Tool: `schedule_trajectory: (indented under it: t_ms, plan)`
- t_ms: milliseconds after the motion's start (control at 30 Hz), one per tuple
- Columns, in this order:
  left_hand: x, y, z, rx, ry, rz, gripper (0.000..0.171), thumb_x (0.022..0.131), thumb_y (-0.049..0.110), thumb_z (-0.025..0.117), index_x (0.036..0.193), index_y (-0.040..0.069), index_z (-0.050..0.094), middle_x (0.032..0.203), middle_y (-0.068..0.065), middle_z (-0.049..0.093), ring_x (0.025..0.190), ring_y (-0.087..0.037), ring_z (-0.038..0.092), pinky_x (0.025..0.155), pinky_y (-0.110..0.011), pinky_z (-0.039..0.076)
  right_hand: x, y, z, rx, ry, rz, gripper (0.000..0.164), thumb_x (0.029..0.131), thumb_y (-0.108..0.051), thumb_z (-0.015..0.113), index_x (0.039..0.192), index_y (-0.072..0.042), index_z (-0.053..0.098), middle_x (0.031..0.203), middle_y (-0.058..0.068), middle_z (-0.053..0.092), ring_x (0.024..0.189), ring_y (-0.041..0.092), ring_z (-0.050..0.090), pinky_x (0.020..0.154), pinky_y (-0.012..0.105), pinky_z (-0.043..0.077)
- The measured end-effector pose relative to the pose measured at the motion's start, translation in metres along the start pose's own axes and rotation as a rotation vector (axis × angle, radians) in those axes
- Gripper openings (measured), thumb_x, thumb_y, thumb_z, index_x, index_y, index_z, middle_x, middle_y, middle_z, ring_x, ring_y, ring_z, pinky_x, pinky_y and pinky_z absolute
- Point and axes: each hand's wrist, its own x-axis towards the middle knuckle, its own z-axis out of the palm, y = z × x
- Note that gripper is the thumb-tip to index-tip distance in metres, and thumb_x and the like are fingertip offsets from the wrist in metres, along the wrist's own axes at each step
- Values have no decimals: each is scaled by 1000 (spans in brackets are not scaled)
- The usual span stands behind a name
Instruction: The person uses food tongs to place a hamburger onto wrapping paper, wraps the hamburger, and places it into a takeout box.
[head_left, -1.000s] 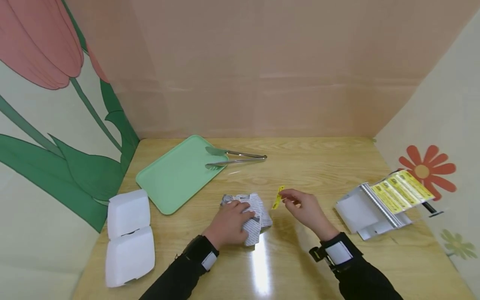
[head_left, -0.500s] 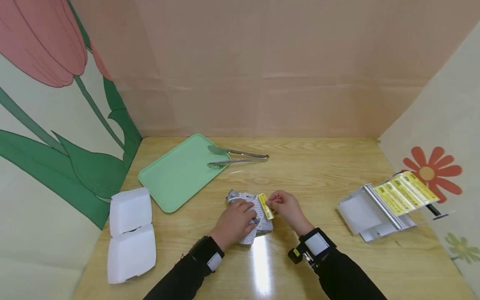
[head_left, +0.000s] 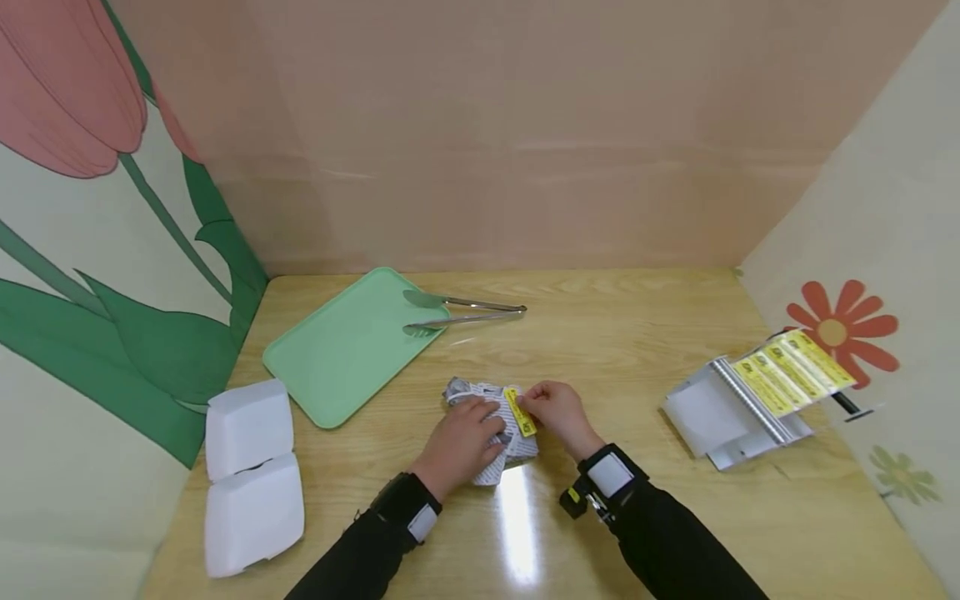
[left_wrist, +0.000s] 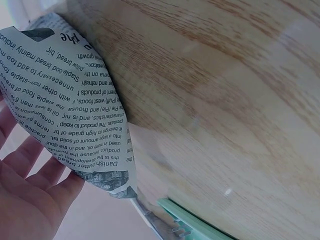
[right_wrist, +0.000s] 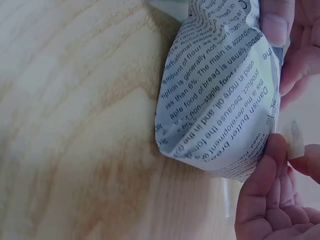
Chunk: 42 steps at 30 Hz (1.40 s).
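Newsprint-wrapped parcel (head_left: 523, 451) sat just below centre of the frame, on the wood-grain counter (head_left: 622, 333), its paper folded and creased. Left hand (head_left: 459, 439) lay across its top and left side, fingers relaxed and slightly spread rather than clenched; my reading was that it steadied a light, loose bundle against sliding. Right hand (head_left: 558, 414), at the parcel's right edge, was narrowed to a pinch on one end of a yellow label (head_left: 520, 412). Holding only the end presumably left most of the strip free to lie flat over the paper (whether any of it had stuck, I could not tell). Far right of the frame: a dispenser (head_left: 746, 398) with a run of yellow labels (head_left: 797, 372) slanting up and outward, probably set there for the right hand's easy reach. Upper left of centre, a green tray (head_left: 337, 354), with metal tongs (head_left: 487, 317) resting heads on its right edge, handles on the counter. Lower left, a white clamshell box (head_left: 255, 517) lay unfolded, likely kept clear of the handwork.
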Motion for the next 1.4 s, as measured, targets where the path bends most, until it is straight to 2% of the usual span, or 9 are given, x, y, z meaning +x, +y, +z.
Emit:
schedule_trajectory:
  t_ms: [100,267,400,533,700,933,1167,1300,1400]
  plan:
    - [-1,0,-3,-3,2,-3,26,90,39,63,108,20,66,128,-2,60,123,-20,51,109,-34,35,0,-5,1,-53,5,-1,20,84,-20,69,80,0,64,68,3,59,58,12,52,51,23,43]
    - [0,3,0,-3,29,35,25,89,38,63,106,20,67,125,-3,62,121,-20,53,108,-34,36,-1,-4,-1,-110,34,21,20,83,-21,70,78,-3,63,66,3,57,57,13,51,49,23,41]
    - [1,4,2,7,34,42,25,89,38,63,106,20,67,124,-3,62,120,-20,53,108,-35,36,2,-3,0,-196,43,-21,21,81,-21,71,75,-4,62,65,3,56,56,14,50,49,23,39]
    - [0,1,3,29,41,26,27,89,39,63,107,19,67,125,-3,62,121,-21,53,109,-35,36,6,-7,2,-291,25,-80,23,81,-23,73,72,-7,59,66,3,56,58,15,50,49,24,37]
    - [0,-2,4,18,39,23,26,89,39,63,107,19,66,126,-3,61,121,-23,52,109,-36,35,7,-15,4,-391,8,-116,24,80,-22,73,70,-8,57,64,2,55,57,15,50,47,23,36]
    - [0,-3,1,-9,67,40,24,88,37,64,105,19,66,124,-4,62,120,-23,54,107,-36,37,8,-25,2,-500,-38,-140,26,84,-25,71,69,-8,58,62,3,53,55,16,49,47,24,34]
    - [0,-3,1,-22,37,26,25,90,37,62,108,20,66,127,-3,60,123,-21,52,109,-36,34,7,-27,-2,-640,-86,-129,33,86,-34,68,68,-7,60,62,2,54,54,16,48,47,25,33]
    - [-1,-4,1,-31,28,18,25,90,38,63,108,20,67,127,-3,60,123,-21,52,110,-35,34,7,-19,-6,-625,-118,-130,38,88,-42,63,71,-8,61,64,3,54,56,16,48,49,26,33]
    - [-1,-5,1,-31,22,15,26,90,38,62,108,21,67,128,-2,60,123,-21,51,110,-35,34,7,-12,-13,-570,-122,-183,33,90,-41,61,83,-9,61,72,4,59,62,17,51,52,27,38]
